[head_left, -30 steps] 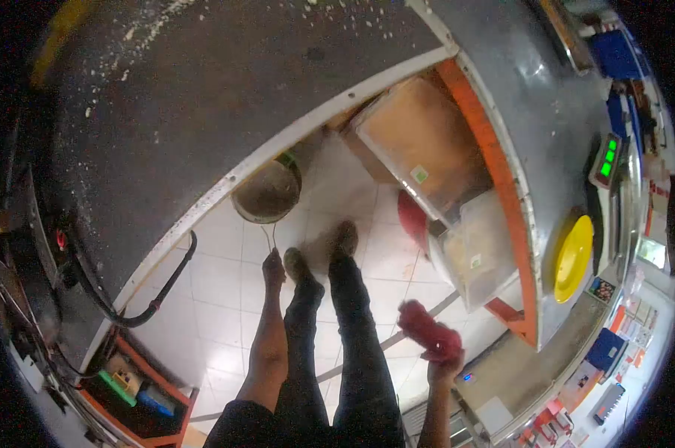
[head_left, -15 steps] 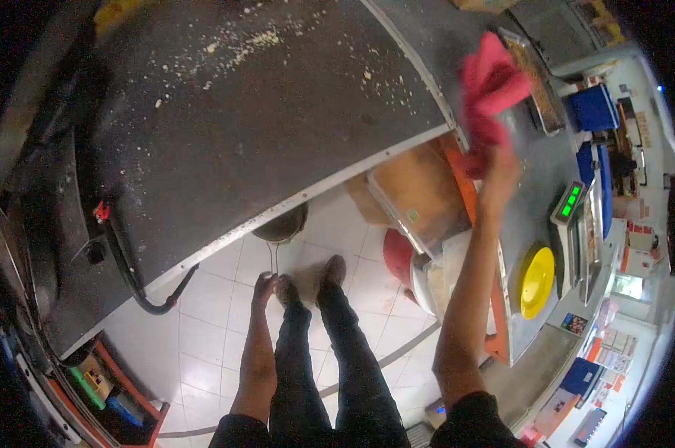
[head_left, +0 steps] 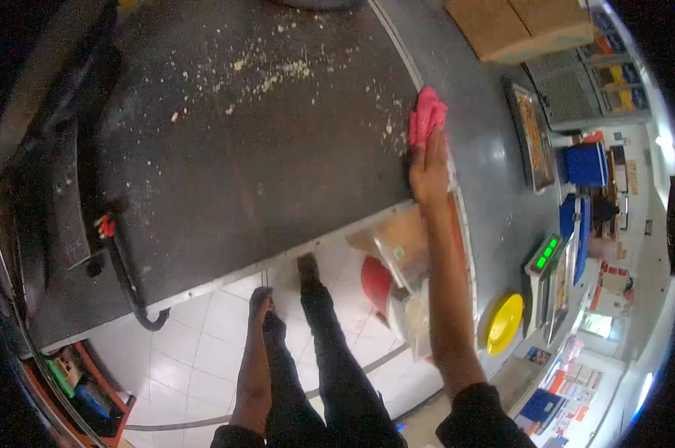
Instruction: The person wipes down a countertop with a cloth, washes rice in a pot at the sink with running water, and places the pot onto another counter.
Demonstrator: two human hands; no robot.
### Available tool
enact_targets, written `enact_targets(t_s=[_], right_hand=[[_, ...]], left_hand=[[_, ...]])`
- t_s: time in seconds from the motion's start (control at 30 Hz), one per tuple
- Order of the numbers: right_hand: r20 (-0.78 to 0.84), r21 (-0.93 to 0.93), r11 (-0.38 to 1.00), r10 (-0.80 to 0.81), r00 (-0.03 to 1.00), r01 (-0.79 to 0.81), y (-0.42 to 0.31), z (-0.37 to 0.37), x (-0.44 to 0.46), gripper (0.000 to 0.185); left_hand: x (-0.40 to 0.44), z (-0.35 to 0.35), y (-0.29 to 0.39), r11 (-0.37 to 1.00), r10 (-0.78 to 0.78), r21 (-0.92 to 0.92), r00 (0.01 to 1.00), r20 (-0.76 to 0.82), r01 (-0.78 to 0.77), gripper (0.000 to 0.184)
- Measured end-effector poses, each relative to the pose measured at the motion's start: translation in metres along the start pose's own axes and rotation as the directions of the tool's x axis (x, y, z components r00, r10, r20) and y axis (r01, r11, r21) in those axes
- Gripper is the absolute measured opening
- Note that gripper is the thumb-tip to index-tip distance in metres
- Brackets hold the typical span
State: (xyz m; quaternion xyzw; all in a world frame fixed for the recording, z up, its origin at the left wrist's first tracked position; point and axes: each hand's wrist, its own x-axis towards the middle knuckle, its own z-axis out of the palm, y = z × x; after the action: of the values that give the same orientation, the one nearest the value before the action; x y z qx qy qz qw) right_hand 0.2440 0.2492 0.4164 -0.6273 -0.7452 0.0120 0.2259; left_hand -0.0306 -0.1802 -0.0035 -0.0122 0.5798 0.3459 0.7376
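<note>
My right hand (head_left: 430, 175) presses a folded pink cloth (head_left: 428, 116) onto the right edge of the dark worktop (head_left: 277, 164), its fingers lying along the cloth. Pale crumbs (head_left: 285, 72) are scattered over the far part of the worktop, with some just left of the cloth. Below the front edge, my left hand (head_left: 260, 300) is closed on the thin metal handle (head_left: 264, 278) of a round dark pan. The pan's bowl is now hidden beneath the worktop.
A grey counter to the right bears a tray of brown food (head_left: 531, 138), a cardboard box (head_left: 524, 30), a yellow plate (head_left: 504, 323) and a scale with green digits (head_left: 546, 254). A black curved bar (head_left: 125, 280) juts at the left. Bins stand below.
My right hand has brought the pink cloth down from above the counter, leftward, onto the worktop's edge. The pan in my left hand has gone out of sight under the worktop. The view has shifted.
</note>
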Motion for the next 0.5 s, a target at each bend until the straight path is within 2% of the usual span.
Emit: enact_targets(t_s=[0.03, 0.1, 0.13, 0.17, 0.2, 0.23, 0.3, 0.4, 0.43, 0.5], right_hand=[[-0.005, -0.004, 1.000, 0.011, 1.000, -0.011, -0.010, 0.004, 0.006, 0.055], [0.000, 0.000, 1.000, 0.020, 1.000, -0.020, -0.028, 0.023, 0.018, 0.055], [-0.049, -0.059, 0.998, -0.025, 0.999, 0.022, -0.037, 0.037, 0.026, 0.054], [-0.096, -0.122, 0.991, -0.075, 0.993, 0.063, -0.045, 0.050, 0.035, 0.054], [-0.065, -0.059, 0.998, -0.018, 0.998, 0.014, -0.058, 0.056, 0.054, 0.053], [-0.055, -0.041, 0.999, -0.030, 0.998, 0.028, -0.068, 0.061, 0.075, 0.053], [-0.100, 0.089, 0.981, -0.166, 0.981, 0.175, -0.078, 0.082, 0.116, 0.052], [-0.071, 0.158, 0.951, -0.259, 0.963, 0.268, -0.082, 0.123, 0.174, 0.050], [-0.064, 0.172, 0.945, -0.271, 0.960, 0.278, -0.097, 0.114, 0.176, 0.050], [0.140, 0.244, 0.920, -0.347, 0.927, 0.308, -0.120, 0.093, 0.181, 0.050]], left_hand=[[-0.013, 0.016, 0.010, 1.000, 0.002, -0.011, 1.000, -0.007, -0.002, 0.018], [-0.020, 0.034, 0.014, 0.992, 0.024, 0.129, 0.973, -0.228, 0.006, 0.022], [-0.011, 0.039, 0.010, 0.982, 0.032, 0.185, 0.941, -0.336, 0.033, 0.024], [-0.005, 0.038, 0.005, 0.984, 0.030, 0.176, 0.936, -0.350, 0.034, 0.024], [0.002, 0.028, -0.007, 0.893, 0.308, 0.391, 0.936, -0.172, -0.222, 0.025], [0.007, 0.018, -0.017, 0.704, 0.553, 0.520, 0.833, 0.024, -0.483, 0.027], [-0.010, 0.035, -0.006, 0.763, 0.520, 0.516, 0.843, -0.135, -0.388, 0.027], [-0.040, 0.060, 0.019, 0.860, 0.392, 0.462, 0.859, -0.328, -0.216, 0.028], [-0.046, 0.065, 0.023, 0.870, 0.375, 0.456, 0.852, -0.366, -0.187, 0.028], [-0.061, 0.072, 0.027, 0.880, 0.361, 0.448, 0.833, -0.419, -0.156, 0.029]])
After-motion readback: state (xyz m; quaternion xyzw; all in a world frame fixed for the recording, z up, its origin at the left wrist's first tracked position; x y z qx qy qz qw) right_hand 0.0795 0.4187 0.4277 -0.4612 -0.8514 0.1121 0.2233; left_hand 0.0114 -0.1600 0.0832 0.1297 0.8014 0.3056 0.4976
